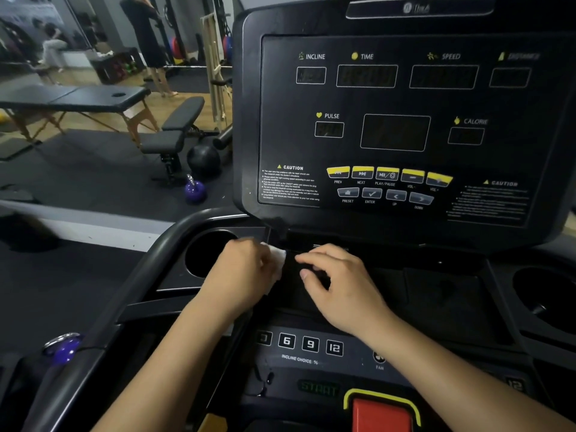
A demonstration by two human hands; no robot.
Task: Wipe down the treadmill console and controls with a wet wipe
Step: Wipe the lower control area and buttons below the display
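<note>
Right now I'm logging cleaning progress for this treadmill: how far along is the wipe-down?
Nothing shows as finished; no surface looks visibly wiped or wet. In hand: the left hand holds the white wet wipe at the tray below the display panel, while the right hand rests beside it, empty as far as I can see. Probably left: the yellow media buttons, incline buttons and cup holder.
</note>
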